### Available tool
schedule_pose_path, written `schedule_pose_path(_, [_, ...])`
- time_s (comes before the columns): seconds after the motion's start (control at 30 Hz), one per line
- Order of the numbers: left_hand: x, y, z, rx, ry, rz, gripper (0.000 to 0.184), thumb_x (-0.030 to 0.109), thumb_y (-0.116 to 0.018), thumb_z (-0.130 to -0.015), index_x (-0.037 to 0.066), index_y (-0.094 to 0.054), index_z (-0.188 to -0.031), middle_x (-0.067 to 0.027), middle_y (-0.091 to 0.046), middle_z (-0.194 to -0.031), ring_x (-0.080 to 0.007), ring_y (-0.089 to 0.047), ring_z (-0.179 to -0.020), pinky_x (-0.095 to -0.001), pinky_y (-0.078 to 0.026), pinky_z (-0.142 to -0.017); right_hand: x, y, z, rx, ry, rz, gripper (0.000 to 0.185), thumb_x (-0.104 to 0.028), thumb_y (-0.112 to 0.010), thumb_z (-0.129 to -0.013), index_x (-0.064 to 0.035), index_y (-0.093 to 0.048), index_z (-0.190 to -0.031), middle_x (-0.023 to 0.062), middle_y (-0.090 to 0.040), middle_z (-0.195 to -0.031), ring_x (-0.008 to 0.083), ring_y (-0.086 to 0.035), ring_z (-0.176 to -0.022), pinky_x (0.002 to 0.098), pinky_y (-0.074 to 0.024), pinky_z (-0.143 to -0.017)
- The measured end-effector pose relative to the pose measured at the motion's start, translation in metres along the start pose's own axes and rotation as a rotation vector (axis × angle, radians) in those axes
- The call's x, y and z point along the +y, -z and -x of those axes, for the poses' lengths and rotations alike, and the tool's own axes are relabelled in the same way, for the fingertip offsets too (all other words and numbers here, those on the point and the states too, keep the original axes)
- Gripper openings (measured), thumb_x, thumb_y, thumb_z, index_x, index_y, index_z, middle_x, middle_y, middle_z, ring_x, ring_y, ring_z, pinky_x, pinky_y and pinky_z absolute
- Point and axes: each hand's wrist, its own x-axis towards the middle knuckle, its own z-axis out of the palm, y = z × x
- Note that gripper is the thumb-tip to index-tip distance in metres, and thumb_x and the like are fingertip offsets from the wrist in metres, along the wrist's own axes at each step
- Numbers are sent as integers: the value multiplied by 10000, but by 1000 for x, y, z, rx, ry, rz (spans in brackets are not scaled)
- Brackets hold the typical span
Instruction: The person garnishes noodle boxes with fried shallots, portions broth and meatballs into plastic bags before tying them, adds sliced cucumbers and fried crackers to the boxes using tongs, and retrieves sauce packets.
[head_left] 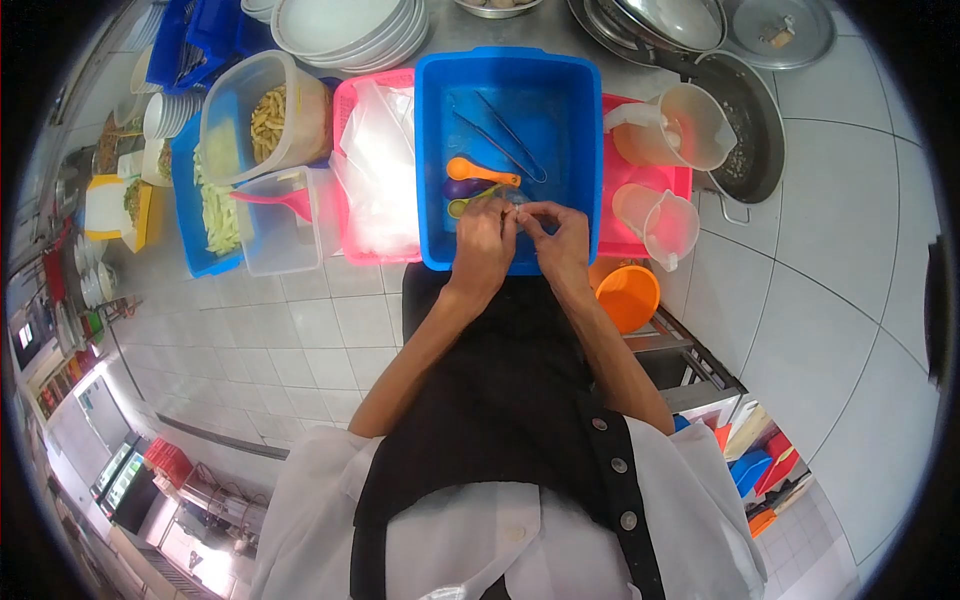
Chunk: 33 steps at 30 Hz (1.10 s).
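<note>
My left hand [482, 240] and my right hand [562, 238] meet over the near side of a blue plastic tub [570, 90]. Fingertips of both are pinched together around something small and clear, perhaps plastic film, mostly hidden by the fingers. Just beyond my left hand, inside the tub, lie an orange measuring spoon [465, 171], a purple one [464, 188] and a yellow-green one [458, 208], partly covered by the hand. Thin metal tongs [518, 140] rest spread on the tub floor, apart from both hands.
Left of the tub are a pink basket [345, 120] with white plastic bags [385, 190], a clear container [285, 240] and a tub of cut yellowish food [225, 140]. Right stand clear jugs [690, 125] on a pink tray [625, 235], beside a pan [765, 130]. Stacked plates [345, 30] sit behind.
</note>
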Motion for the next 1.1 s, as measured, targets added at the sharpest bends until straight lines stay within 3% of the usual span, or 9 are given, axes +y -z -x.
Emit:
schedule_pose_path(0.03, [2, 2, -2, 23, -70, -76, 81, 25, -646, -826, -45, -634, -866, -191, -645, -858, -340, -621, -736, -415, -481, -693, -2, 2, 0, 0, 2, -3, 136, -74, -677, -834, -34, -712, -958, 127, -704, -811, 275, -584, -871, 376, -432, -837])
schedule_pose_path(0.17, [-1, 8, -7, 57, -144, -51, 62, 13, -627, -831, -47, -625, -848, -185, -644, -821, -319, -629, -707, -399, -486, -670, 2, 14, -17, -58, 463, 393, 187, -106, -682, -824, -85, -683, -1010, 70, -699, -934, 248, -532, -909, 381, -405, -807])
schedule_pose_path(0.23, [-3, 16, -14, -159, 130, 200, 61, 6, -611, -835, -55, -617, -836, -173, -645, -764, -291, -637, -658, -364, -487, -622, 2, 19, -22, -108, 614, 484, 196, -129, -681, -826, -100, -673, -1020, 47, -692, -988, 241, -514, -934, 385, -393, -800])
schedule_pose_path(0.3, [-5, 18, -15, -183, 174, 205, 68, 8, -611, -836, -59, -615, -835, -170, -646, -744, -282, -640, -641, -348, -484, -605, -2, 24, -27, -255, 733, 710, 171, -186, -673, -832, -104, -676, -982, 15, -649, -1040, 249, -487, -988, 398, -379, -807])
schedule_pose_path(0.4, [-7, 19, -8, -201, 226, 185, 72, 10, -613, -836, -62, -612, -836, -173, -648, -727, -274, -647, -627, -330, -480, -585, 7, 27, -28, -265, 936, 889, 166, -221, -666, -830, -114, -682, -956, 14, -618, -986, 262, -484, -976, 408, -380, -797])
schedule_pose_path(0.57, [-4, 17, -6, -186, 184, 161, 61, 8, -613, -836, -53, -604, -830, -188, -646, -740, -291, -652, -652, -342, -480, -596, 6, 21, -25, -187, 754, 635, 183, -184, -711, -781, -107, -686, -945, 25, -594, -952, 267, -477, -950, 409, -389, -778])
schedule_pose_path(0.7, [-7, 19, -12, -186, 15, 81, 25, -19, -582, -838, -39, -597, -840, -210, -627, -818, -400, -607, -764, -437, -462, -665, 24, 10, -32, -108, 642, 445, 170, -138, -756, -729, -105, -709, -889, 49, -580, -934, 274, -475, -911, 413, -388, -774])
schedule_pose_path(0.97, [-4, 17, -9, -166, -154, 28, 40, -16, -590, -827, -48, -577, -847, -216, -571, -802, -413, -553, -787, -491, -436, -712, 13, 7, -21, -86, 547, 553, 154, -97, -752, -709, -146, -717, -851, 55, -539, -901, 274, -464, -894, 409, -375, -758])
schedule_pose_path(1.1, [-5, 17, -6, -241, -23, -76, 52, 9, -590, -839, -41, -575, -838, -243, -591, -864, -412, -572, -815, -478, -457, -728, 16, 10, -21, -67, 631, 537, 153, -66, -736, -712, -143, -712, -842, 48, -528, -909, 267, -457, -892, 400, -371, -771])
